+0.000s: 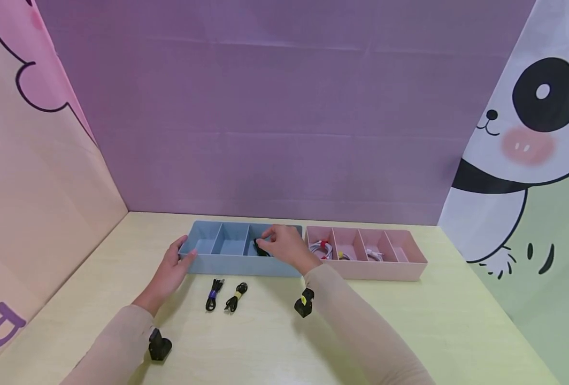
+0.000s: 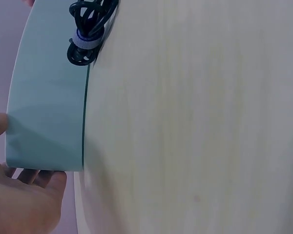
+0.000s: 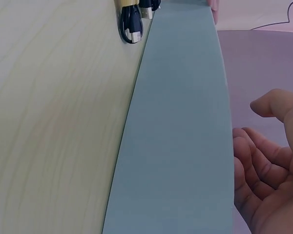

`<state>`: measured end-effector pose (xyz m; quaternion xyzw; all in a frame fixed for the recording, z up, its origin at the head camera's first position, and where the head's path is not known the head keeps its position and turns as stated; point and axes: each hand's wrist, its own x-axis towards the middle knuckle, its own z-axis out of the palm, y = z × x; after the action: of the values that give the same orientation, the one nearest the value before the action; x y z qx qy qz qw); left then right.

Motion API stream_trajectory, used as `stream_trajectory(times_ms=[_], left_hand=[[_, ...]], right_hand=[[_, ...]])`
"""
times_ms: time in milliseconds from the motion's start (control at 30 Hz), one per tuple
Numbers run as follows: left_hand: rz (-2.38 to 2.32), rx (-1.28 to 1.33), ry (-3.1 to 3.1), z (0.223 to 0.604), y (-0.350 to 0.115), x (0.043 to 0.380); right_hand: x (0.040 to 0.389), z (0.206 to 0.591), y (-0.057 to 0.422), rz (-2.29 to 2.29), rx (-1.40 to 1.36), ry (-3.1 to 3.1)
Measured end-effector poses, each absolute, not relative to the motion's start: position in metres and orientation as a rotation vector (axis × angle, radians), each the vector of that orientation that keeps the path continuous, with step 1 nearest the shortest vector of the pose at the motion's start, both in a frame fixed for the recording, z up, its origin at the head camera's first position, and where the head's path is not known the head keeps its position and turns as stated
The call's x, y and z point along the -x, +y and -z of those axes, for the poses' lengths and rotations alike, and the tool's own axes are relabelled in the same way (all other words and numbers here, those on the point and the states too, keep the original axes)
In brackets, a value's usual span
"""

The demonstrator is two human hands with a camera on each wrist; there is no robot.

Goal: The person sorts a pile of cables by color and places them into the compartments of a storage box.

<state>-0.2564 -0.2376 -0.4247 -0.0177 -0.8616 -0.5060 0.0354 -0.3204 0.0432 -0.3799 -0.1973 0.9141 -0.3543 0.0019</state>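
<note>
A long blue divided box [image 1: 246, 265] stands on the table. My left hand [image 1: 170, 270] holds its left end, thumb at the rim and fingers against the end wall. Over a right-hand compartment is my right hand [image 1: 286, 245], its thumb and curled fingers apart with nothing between them in the right wrist view. Just under its fingertips lies a black cable [image 1: 261, 249] in that compartment, partly hidden by the hand. Two bundled black cables lie in front of the box: one with a purple tie [image 1: 212, 294], one with a yellow tie [image 1: 237, 298].
Right of the blue box stands a pink divided box [image 1: 361, 270]. In it lie a white cable with a red tie [image 1: 323, 248], a cable with a yellow tie [image 1: 344, 256] and another white cable [image 1: 375, 255]. A purple backdrop [image 1: 284, 133] rises behind the table.
</note>
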Motion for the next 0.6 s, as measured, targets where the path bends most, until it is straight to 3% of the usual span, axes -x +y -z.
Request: stream_trajectory(times_ms=[600], left_hand=[[1.55, 0.073, -2.637, 0.422, -0.237, 0.254]], right_hand=[[0.3, 0.379, 0.05, 1.175, 0.764, 2.832]])
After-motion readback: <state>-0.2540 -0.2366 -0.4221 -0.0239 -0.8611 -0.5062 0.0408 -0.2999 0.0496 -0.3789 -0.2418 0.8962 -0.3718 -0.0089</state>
